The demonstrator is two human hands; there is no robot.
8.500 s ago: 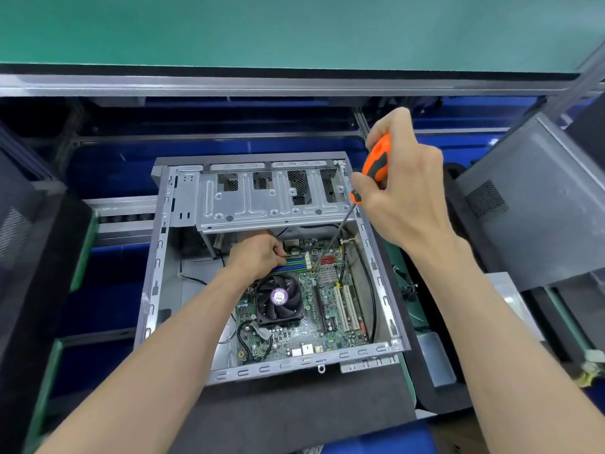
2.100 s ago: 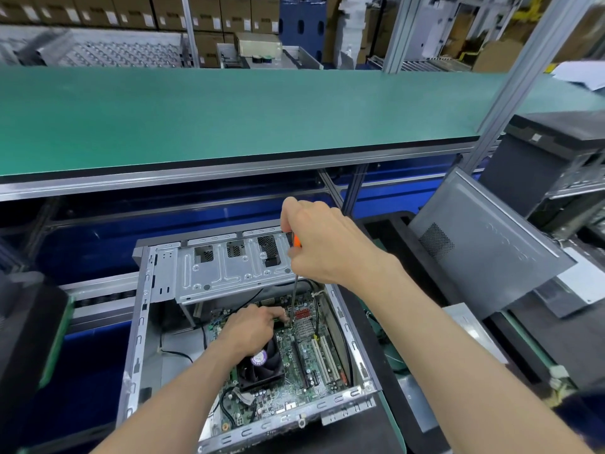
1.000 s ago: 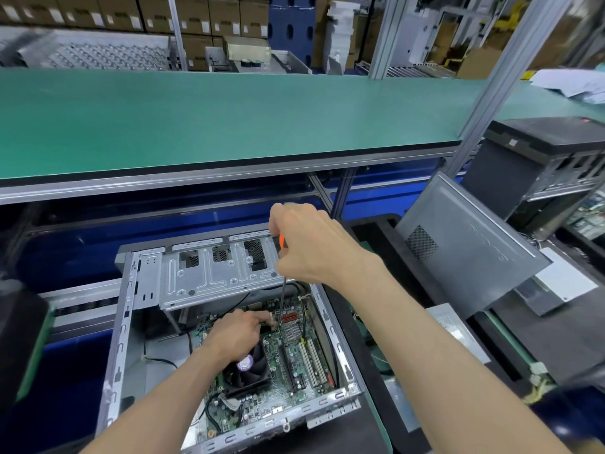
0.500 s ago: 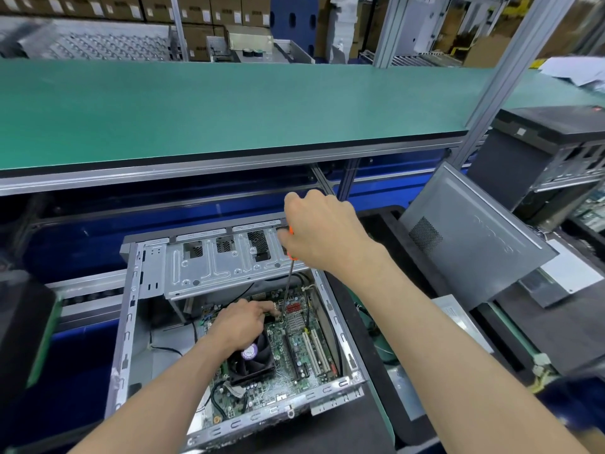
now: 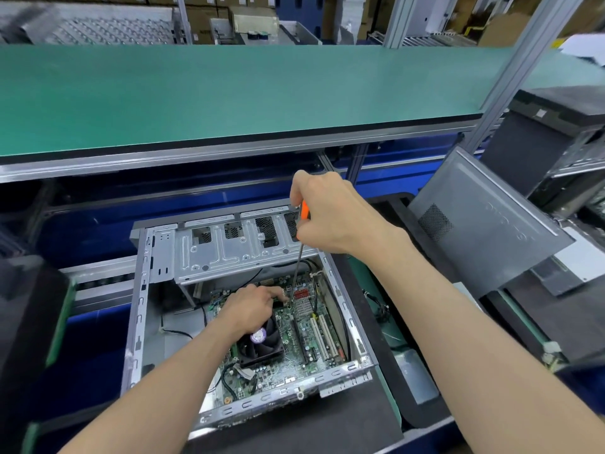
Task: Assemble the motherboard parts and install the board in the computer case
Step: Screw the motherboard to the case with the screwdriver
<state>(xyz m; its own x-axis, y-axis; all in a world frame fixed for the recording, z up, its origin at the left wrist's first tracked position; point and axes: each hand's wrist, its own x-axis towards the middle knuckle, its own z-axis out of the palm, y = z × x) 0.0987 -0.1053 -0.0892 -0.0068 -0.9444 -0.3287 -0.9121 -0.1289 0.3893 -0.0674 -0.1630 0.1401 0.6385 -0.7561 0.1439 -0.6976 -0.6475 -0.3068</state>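
Now, step in hand: a screw, too small to make out, is probably being driven into the motherboard, which lies flat inside the open computer case.
Right hand: fingers curled round the orange handle of the screwdriver, shaft slanting down past the drive cage to the board's far edge.
Left hand: resting on the board beside the CPU fan, fingertips pinched at the driver's tip, seemingly steadying it.
Case position: on a dark mat, below the green counter.
Risk, slipping: should the tip jump off the screw head, it could gouge the board or strike the small heatsink just beside.
Risk, tilt: the slanted shaft could cross-thread the screw.
Risk, fingers: they sit right at the tip.
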